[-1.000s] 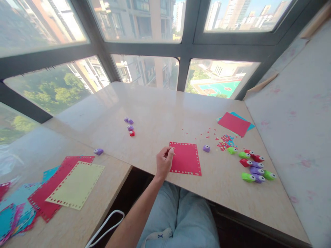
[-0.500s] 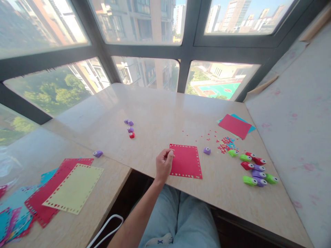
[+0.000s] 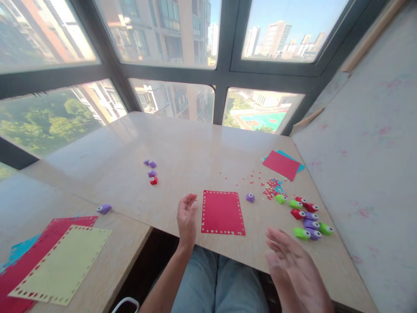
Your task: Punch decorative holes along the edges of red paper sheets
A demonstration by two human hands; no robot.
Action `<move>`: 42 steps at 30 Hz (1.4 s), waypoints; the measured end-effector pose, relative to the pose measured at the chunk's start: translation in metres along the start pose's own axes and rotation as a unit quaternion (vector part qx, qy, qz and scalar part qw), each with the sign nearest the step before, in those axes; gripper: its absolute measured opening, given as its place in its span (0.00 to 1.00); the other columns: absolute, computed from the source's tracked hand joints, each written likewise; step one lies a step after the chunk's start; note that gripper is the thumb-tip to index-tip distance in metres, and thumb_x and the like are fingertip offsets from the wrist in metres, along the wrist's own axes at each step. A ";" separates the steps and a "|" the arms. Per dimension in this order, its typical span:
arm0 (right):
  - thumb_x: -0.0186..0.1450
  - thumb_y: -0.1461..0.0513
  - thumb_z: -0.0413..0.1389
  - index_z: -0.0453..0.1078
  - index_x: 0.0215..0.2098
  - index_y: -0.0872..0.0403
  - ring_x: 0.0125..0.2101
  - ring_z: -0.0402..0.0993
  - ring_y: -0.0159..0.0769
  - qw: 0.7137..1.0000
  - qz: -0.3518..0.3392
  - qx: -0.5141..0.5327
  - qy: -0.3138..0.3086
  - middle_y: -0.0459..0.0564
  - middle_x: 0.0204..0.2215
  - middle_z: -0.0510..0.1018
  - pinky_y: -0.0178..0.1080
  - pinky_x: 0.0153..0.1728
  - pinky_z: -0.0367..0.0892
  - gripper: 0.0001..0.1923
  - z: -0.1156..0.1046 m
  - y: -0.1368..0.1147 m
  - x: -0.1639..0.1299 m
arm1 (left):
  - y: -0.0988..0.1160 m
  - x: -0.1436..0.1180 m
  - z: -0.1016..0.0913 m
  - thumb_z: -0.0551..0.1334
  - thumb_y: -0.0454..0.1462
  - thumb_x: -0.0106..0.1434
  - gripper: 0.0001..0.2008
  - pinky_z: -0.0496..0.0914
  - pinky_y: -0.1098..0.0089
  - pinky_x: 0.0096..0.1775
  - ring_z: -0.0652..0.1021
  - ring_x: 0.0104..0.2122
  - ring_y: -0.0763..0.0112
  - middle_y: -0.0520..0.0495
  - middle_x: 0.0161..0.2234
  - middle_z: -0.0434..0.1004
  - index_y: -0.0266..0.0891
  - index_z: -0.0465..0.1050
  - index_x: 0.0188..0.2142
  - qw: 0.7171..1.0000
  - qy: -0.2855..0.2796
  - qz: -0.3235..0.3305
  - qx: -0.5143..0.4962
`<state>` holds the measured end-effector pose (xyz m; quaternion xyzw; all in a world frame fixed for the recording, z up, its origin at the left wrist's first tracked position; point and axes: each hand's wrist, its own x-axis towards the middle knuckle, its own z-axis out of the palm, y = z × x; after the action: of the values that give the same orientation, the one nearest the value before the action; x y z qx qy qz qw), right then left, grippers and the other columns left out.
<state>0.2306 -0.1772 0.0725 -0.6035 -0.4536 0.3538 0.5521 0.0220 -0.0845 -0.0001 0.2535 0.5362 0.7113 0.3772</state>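
A red paper sheet [image 3: 222,213] lies flat near the table's front edge, with small shapes punched along its border. Just left of it my left hand [image 3: 188,219] is raised, fingers loosely bent and thumb apart, holding nothing. My right hand [image 3: 293,265], slightly blurred, is over the front edge at lower right, open with fingers stretched and nothing in it. A purple craft punch [image 3: 250,198] stands close to the sheet's right side. Further right, several green, red and purple craft punches [image 3: 311,224] sit in a cluster.
Small punched paper bits [image 3: 273,188] are scattered at the right, below a stack of coloured sheets [image 3: 282,164]. A few punches [image 3: 151,173] stand left of centre, one purple punch [image 3: 104,209] further left. A punched yellow sheet [image 3: 61,265] overlaps red paper at lower left. Windows and a wall border the table.
My left hand has let go of the red sheet's left edge, opened and moved left. My right hand has come into view at lower right. The view has shifted slightly.
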 end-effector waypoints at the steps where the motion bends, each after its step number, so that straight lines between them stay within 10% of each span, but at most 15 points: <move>1: 0.60 0.49 0.61 0.68 0.56 0.53 0.55 0.67 0.53 0.999 0.035 0.004 -0.015 0.58 0.55 0.71 0.51 0.55 0.65 0.30 0.008 0.008 0.008 | 0.003 0.000 -0.002 0.64 0.36 0.61 0.16 0.65 0.65 0.56 0.73 0.51 0.65 0.40 0.49 0.72 0.36 0.68 0.48 0.999 0.000 -0.035 -0.024; 14: 0.52 0.52 0.69 0.68 0.52 0.53 0.60 0.63 0.48 0.944 0.211 0.238 -0.086 0.60 0.57 0.70 0.47 0.57 0.63 0.33 0.070 0.080 0.042 | 0.045 -0.003 -0.006 0.56 0.27 0.64 0.13 0.63 0.55 0.60 0.73 0.55 0.57 0.32 0.55 0.70 0.31 0.66 0.49 0.909 -0.066 -0.366 -0.190; 21: 0.46 0.51 0.71 0.67 0.49 0.56 0.34 0.78 0.40 0.928 0.259 0.259 -0.069 0.61 0.53 0.74 0.37 0.28 0.73 0.37 0.067 0.066 0.048 | 0.032 -0.006 -0.007 0.57 0.26 0.64 0.16 0.68 0.57 0.57 0.72 0.55 0.56 0.30 0.55 0.69 0.30 0.63 0.51 0.906 -0.074 -0.361 -0.208; 25: 0.48 0.47 0.70 0.58 0.56 0.59 0.14 0.63 0.21 0.918 0.280 0.245 -0.138 0.65 0.50 0.75 0.31 0.15 0.61 0.46 0.072 0.063 0.053 | 0.030 -0.007 -0.009 0.57 0.25 0.63 0.18 0.71 0.61 0.54 0.73 0.55 0.54 0.28 0.55 0.69 0.30 0.62 0.53 0.907 -0.068 -0.355 -0.217; 32: 0.55 0.43 0.64 0.67 0.49 0.62 0.11 0.55 0.20 0.899 0.254 0.223 -0.278 0.46 0.23 0.76 0.28 0.13 0.55 0.37 0.088 0.055 0.060 | 0.027 -0.009 -0.011 0.58 0.25 0.62 0.21 0.69 0.58 0.56 0.72 0.56 0.53 0.27 0.55 0.69 0.30 0.60 0.54 0.904 -0.068 -0.347 -0.239; 42: 0.50 0.47 0.69 0.67 0.29 0.56 0.12 0.55 0.23 0.897 0.277 0.284 -0.197 0.38 0.12 0.64 0.29 0.15 0.56 0.25 0.101 0.057 0.054 | 0.011 -0.011 -0.027 0.65 0.35 0.57 0.17 0.64 0.53 0.60 0.69 0.58 0.51 0.34 0.53 0.72 0.34 0.73 0.46 0.903 -0.086 -0.294 -0.299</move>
<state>0.1646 -0.0905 0.0057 -0.4403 -0.2476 0.7176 0.4795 0.0048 -0.1099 0.0031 0.0197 0.3135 0.6702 0.6725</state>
